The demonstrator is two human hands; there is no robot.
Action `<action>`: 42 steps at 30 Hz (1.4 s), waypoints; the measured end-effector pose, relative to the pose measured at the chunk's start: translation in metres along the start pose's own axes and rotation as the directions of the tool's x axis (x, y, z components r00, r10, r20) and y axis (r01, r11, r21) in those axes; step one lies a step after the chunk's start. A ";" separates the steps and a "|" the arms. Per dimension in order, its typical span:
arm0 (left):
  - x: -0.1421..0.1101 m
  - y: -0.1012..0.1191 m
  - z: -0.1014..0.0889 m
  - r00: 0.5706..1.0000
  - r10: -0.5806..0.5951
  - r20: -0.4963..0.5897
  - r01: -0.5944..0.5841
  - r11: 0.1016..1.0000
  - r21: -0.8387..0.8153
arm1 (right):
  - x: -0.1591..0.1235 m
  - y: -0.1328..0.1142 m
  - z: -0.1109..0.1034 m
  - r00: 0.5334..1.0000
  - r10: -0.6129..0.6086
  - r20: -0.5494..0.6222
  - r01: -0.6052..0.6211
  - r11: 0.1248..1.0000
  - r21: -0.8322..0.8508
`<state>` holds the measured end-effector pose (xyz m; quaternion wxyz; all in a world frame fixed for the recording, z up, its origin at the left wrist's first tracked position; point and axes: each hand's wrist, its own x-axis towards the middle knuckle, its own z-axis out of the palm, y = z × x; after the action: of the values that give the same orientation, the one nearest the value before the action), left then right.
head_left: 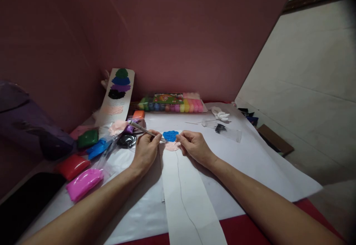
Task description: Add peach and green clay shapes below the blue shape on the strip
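Observation:
A long white card strip (186,193) with a thin wavy line drawn down it lies in front of me. At its far end is a patch of textured blue clay (170,136), with a peach clay patch (172,146) just below it. My left hand (147,146) is closed on a slim silver metal tool (140,127), whose tip reaches the edge where the two patches meet. My right hand (194,146) is closed in a pinch at the right edge of the patches. What its fingertips hold, if anything, is hidden.
Bagged clay lumps lie at left, including pink (85,184), red (72,166) and green (88,139). A card with coloured clay patches (118,104) leans at the back beside a multicoloured clay pack (172,104). White clay (220,113) and a clear bag (229,132) lie right.

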<state>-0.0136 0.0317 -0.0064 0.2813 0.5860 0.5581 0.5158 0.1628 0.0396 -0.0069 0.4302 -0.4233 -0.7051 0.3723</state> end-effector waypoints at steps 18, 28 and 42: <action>-0.001 0.009 0.000 0.999 0.025 0.032 -0.031 0.981 0.191 | 0.000 -0.001 0.001 1.000 0.002 0.011 -0.002 1.000 0.021; -0.001 0.010 -0.001 0.999 0.052 0.003 -0.052 0.976 0.212 | 0.000 -0.001 0.001 1.000 0.001 0.001 -0.001 1.000 0.005; -0.003 0.006 -0.003 0.995 0.002 -0.103 0.011 0.992 0.124 | 0.000 0.001 0.001 1.000 0.008 0.010 -0.008 1.000 0.019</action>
<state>-0.0141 0.0268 -0.0005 0.2164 0.5739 0.6043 0.5086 0.1625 0.0393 -0.0077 0.4292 -0.4203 -0.7019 0.3826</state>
